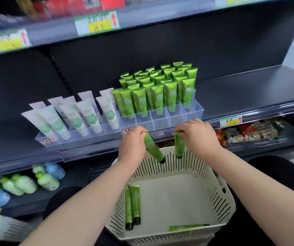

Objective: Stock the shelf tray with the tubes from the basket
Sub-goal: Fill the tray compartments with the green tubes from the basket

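Shelving (pixel 231 86) of dark metal in a shop carries a clear divided plastic tray (pixel 160 119) of standing green tubes (pixel 153 93), while above a white slotted plastic basket (pixel 229 197) holding three loose tubes (pixel 132 205) the left hand (pixel 132 144) grips a tilted tube (pixel 154 148) and the right hand (pixel 198 137) a vertical tube (pixel 179 145), labels blurred.

I have a single view, from the wide-angle camera worn on the person's head. It faces forward and tilts down, so the left hand (pixel 132 144) and right hand (pixel 197 137) fall about mid-frame. The basket (pixel 219 197) sits near, just below the lens. The shelf tray (pixel 160 119) stands farther off, straight ahead. The wide lens bows the edge of the upper shelf (pixel 160 16).
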`<state>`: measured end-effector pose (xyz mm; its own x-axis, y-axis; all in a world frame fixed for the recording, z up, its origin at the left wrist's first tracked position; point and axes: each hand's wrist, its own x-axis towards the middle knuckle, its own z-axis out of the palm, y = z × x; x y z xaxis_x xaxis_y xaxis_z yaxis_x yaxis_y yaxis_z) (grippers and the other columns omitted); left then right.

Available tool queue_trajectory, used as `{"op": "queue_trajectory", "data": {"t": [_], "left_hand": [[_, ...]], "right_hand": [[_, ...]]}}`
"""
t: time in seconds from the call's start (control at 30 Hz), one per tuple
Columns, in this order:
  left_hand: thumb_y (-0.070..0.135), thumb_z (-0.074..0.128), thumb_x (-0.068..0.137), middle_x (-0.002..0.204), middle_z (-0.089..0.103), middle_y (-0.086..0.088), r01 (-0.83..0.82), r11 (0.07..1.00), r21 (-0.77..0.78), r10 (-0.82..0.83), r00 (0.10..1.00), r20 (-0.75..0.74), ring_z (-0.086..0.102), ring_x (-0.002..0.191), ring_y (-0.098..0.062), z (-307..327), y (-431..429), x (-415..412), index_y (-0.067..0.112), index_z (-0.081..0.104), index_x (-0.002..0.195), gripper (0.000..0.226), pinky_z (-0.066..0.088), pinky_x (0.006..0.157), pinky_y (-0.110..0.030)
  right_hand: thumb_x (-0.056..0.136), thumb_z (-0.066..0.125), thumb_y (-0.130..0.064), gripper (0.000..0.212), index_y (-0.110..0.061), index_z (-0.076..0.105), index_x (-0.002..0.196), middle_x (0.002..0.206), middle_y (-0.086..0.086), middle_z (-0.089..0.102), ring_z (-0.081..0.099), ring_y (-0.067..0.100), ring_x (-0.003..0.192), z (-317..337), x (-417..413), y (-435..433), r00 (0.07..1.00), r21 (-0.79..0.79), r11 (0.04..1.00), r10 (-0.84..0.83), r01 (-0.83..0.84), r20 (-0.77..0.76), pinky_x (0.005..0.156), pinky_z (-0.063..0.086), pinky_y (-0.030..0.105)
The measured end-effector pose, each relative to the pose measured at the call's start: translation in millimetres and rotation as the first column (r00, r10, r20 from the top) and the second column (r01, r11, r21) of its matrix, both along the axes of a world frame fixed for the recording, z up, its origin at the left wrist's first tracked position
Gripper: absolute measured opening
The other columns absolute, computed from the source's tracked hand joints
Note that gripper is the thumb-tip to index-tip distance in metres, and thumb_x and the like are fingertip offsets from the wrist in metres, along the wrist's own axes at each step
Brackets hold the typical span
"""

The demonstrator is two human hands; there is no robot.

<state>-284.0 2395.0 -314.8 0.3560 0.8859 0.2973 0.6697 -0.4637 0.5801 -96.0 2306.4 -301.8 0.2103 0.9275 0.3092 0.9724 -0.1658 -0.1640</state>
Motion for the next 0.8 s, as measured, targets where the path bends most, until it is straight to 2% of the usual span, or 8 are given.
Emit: {"op": "queue_trajectory", "data": {"t": [0.07,0.13,0.17,0.3,0.43,0.5,0.67,0.8], "left_hand": [[0.018,0.044,0.099,0.091,0.063,0.004,0.008,1.0,0.03,-0.009,0.999,0.033,0.057,0.079,-0.014,16,3,5,0.021,0.063,0.099,0.019,0.046,0.068,-0.028],[0.019,0.046,0.1,0.087,0.061,0.007,0.003,0.997,0.074,-0.008,0.998,0.059,0.055,0.066,0.0,30,5,10,0.021,0.063,0.1,0.018,0.041,0.055,-0.01],[0.02,0.046,0.1,0.086,0.06,0.009,0.001,0.995,0.095,-0.007,0.998,0.062,0.054,0.063,0.002,37,6,14,0.022,0.063,0.1,0.018,0.04,0.051,-0.009],[0.025,0.044,0.101,0.095,0.064,0.007,0.005,0.993,0.119,-0.011,0.999,0.043,0.057,0.081,-0.014,59,14,32,0.025,0.063,0.106,0.02,0.048,0.066,-0.032],[0.025,0.044,0.101,0.091,0.062,0.011,0.011,0.985,0.171,-0.019,0.999,0.046,0.054,0.077,-0.011,72,23,51,0.026,0.063,0.106,0.02,0.037,0.057,-0.025],[0.023,0.044,0.1,0.093,0.063,0.01,0.022,0.981,0.191,-0.032,0.998,0.051,0.056,0.08,-0.011,78,27,62,0.023,0.064,0.107,0.021,0.041,0.06,-0.025],[0.022,0.044,0.101,0.094,0.065,0.008,0.035,0.982,0.187,-0.046,0.998,0.053,0.057,0.075,-0.012,85,36,84,0.023,0.064,0.104,0.02,0.048,0.061,-0.031],[0.021,0.044,0.101,0.086,0.064,0.006,0.048,0.979,0.198,-0.056,0.998,0.037,0.049,0.062,-0.01,89,46,93,0.022,0.064,0.105,0.02,0.036,0.052,-0.028]], "right_hand": [[0.088,0.056,-0.017,0.029,-0.034,0.064,0.11,0.104,-0.008,0.066,0.052,0.021,0.1,17,6,2,1.0,0.065,0.998,-0.027,0.028,-0.004,0.074,0.033,0.032],[0.088,0.057,-0.015,0.029,-0.033,0.065,0.11,0.101,-0.006,0.066,0.051,0.022,0.099,35,13,5,0.998,0.142,0.988,-0.059,0.059,-0.009,0.071,0.031,0.033],[0.088,0.058,-0.014,0.029,-0.032,0.065,0.11,0.099,-0.005,0.066,0.051,0.023,0.098,44,17,7,0.997,0.177,0.981,-0.075,0.076,-0.011,0.071,0.03,0.033],[0.089,0.057,-0.013,0.027,-0.029,0.067,0.108,0.099,-0.003,0.067,0.052,0.026,0.098,76,38,17,0.992,0.294,0.948,-0.126,0.124,-0.013,0.07,0.034,0.035],[0.093,0.053,-0.017,0.025,-0.029,0.066,0.109,0.102,-0.002,0.066,0.051,0.026,0.101,95,61,35,0.984,0.347,0.924,-0.175,0.161,0.01,0.072,0.034,0.036],[0.094,0.053,-0.017,0.024,-0.029,0.066,0.109,0.103,-0.002,0.066,0.051,0.027,0.101,97,71,46,0.984,0.362,0.917,-0.181,0.165,0.008,0.073,0.035,0.036],[0.092,0.052,-0.012,0.029,-0.031,0.064,0.111,0.103,-0.002,0.064,0.049,0.026,0.102,82,84,74,0.984,0.277,0.946,-0.179,0.171,0.005,0.074,0.032,0.035],[0.088,0.053,-0.007,0.038,-0.032,0.061,0.115,0.107,-0.003,0.062,0.048,0.023,0.102,62,90,86,0.987,0.144,0.98,-0.15,0.14,0.057,0.073,0.029,0.033]]}}
